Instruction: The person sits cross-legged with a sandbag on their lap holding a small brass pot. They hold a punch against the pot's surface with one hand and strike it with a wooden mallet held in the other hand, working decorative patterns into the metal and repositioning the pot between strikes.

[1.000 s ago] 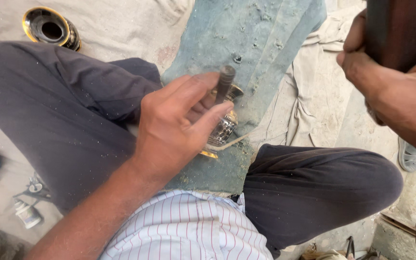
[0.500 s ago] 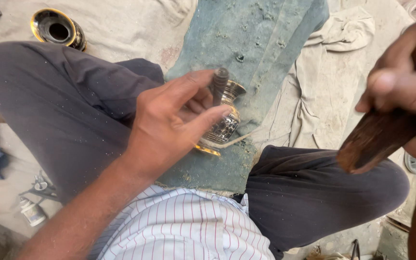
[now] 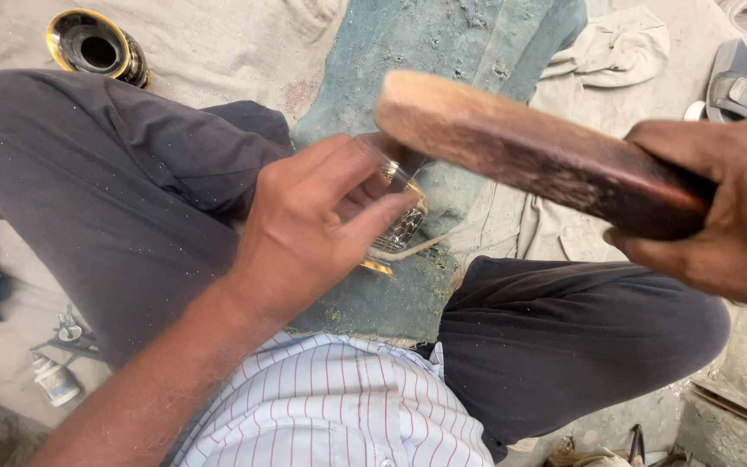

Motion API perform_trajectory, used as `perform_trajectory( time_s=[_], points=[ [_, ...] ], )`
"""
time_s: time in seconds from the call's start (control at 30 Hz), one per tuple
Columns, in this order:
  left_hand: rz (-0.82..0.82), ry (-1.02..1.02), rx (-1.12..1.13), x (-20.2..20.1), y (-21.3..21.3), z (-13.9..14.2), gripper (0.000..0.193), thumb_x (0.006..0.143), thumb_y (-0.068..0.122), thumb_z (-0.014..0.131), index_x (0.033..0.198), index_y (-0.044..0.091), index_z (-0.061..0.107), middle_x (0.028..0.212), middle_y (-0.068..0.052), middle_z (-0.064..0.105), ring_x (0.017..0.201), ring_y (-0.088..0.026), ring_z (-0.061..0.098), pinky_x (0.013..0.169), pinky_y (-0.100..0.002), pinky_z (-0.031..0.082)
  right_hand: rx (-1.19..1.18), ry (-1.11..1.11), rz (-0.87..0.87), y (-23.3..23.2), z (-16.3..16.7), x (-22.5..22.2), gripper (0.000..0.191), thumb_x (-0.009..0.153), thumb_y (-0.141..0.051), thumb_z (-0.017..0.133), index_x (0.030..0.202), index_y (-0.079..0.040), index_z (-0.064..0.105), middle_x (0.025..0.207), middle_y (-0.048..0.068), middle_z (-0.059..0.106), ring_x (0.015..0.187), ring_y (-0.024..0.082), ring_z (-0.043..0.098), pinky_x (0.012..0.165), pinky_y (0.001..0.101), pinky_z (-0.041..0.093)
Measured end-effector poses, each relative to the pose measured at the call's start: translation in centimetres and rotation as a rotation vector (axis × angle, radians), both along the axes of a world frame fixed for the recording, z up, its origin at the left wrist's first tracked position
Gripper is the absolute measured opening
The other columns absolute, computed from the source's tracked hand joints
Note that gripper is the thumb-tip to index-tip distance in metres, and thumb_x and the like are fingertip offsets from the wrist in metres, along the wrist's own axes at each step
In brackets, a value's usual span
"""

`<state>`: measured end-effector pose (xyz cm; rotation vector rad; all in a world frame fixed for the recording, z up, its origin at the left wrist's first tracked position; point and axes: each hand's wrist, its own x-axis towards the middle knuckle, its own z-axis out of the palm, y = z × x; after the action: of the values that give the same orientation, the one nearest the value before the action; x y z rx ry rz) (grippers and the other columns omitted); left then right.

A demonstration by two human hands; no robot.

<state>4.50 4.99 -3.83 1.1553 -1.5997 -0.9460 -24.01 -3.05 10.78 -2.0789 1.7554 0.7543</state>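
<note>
Both hands are occupied over the lap of a seated person. By the left hand a small patterned metal piece is pinched between thumb and fingers and pressed down on a green-grey pad that is laid between the knees; a thin dark tool seems to be gripped upright in the same fingers, though most of it is hidden. By the right hand a thick wooden mallet is clasped tightly at one end, fingers wrapped fully round it, and it is held raised above the metal piece, blurred and not touching it. The pad is flanked by dark trousers, and a striped shirt is seen at the lower edge. On the cloth-covered floor a dark, gold-rimmed metal bowl is set well apart at upper left, and a small tin lies at lower left.
</note>
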Motion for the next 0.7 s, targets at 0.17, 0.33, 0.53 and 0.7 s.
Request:
perform_trajectory(
  time_s=[0.17,0.33,0.53,0.7],
  points=[
    [-0.039,0.014,-0.004,0.1,-0.8,-0.1,0.032,0.094,0.017,0.079,0.122,0.003,0.07,0.093,-0.008,0.075,0.075,-0.013,0.075,0.06,-0.024,0.064,0.033,0.05,-0.032,0.1,-0.4,0.7,0.037,0.072,-0.021,0.087,0.103,-0.009,0.071,0.085,0.009,0.069,0.065,0.021,0.075,0.056,0.0368,0.068],
    [-0.042,0.0,-0.091,0.2,-0.7,0.3,0.038,0.092,0.017,0.08,0.126,0.003,0.069,0.099,-0.008,0.075,0.076,-0.014,0.073,0.063,-0.026,0.062,-0.15,-0.212,-0.132,1.7,-0.8,-1.4,0.043,0.075,-0.025,0.09,0.105,-0.007,0.065,0.074,0.014,0.062,0.064,0.026,0.068,0.061,0.041,0.065],
    [-0.047,-0.027,-0.114,0.7,-0.6,0.7,0.04,0.093,0.019,0.081,0.128,0.004,0.067,0.094,-0.007,0.072,0.072,-0.015,0.069,0.064,-0.03,0.058,-0.15,-0.424,-0.374,3.0,-1.1,-2.1,0.035,0.088,-0.028,0.083,0.111,-0.014,0.062,0.072,0.01,0.064,0.063,0.021,0.072,0.062,0.0378,0.064],
    [-0.093,-0.07,-0.108,0.3,-1.0,0.1,0.039,0.094,0.019,0.08,0.129,0.008,0.067,0.094,-0.005,0.073,0.076,-0.012,0.071,0.066,-0.027,0.061,-0.007,0.186,-0.162,2.8,-0.5,-2.3,0.029,0.082,-0.032,0.085,0.093,-0.01,0.069,0.072,0.006,0.065,0.06,0.018,0.07,0.061,0.0339,0.064]
  ],
)
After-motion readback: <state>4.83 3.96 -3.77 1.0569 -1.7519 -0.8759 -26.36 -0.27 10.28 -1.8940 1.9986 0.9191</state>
